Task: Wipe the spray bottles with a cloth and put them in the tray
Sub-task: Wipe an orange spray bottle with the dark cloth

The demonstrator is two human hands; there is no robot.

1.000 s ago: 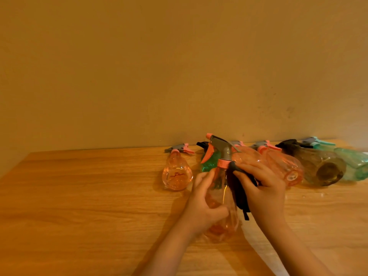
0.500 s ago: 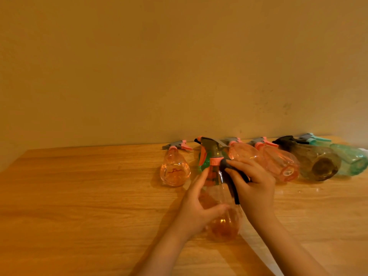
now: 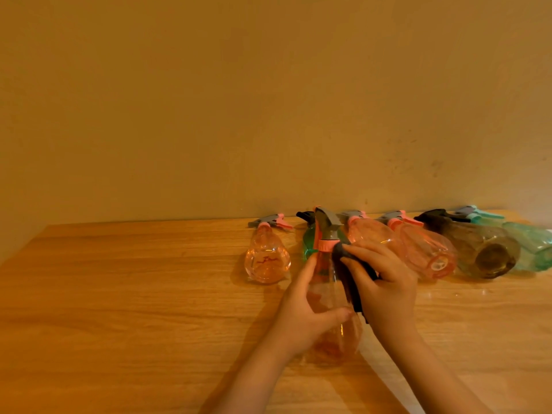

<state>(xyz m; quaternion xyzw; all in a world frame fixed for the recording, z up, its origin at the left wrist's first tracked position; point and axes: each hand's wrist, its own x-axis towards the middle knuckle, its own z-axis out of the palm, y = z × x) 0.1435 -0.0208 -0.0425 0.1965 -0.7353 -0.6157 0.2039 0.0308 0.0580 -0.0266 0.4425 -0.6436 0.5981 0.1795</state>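
My left hand (image 3: 304,312) grips a clear orange spray bottle (image 3: 331,297) around its body, upright on the wooden table (image 3: 134,294), its grey and pink trigger head pointing up. My right hand (image 3: 385,282) holds a dark cloth (image 3: 352,279) pressed against the bottle's right side, just below the pink collar. Behind them several more spray bottles lie in a row along the wall: an orange one (image 3: 267,258) at the left, a green one (image 3: 309,242) partly hidden, two orange ones (image 3: 424,252), a brown one (image 3: 484,252) and a teal one (image 3: 534,246). No tray is in view.
A plain wall (image 3: 268,100) rises directly behind the row of bottles. The table's left half stretches bare wood toward its left edge.
The held bottle has been brought more upright and turned a little. My right hand with the cloth has slid along the bottle's neck and side. The lying bottles have not moved.
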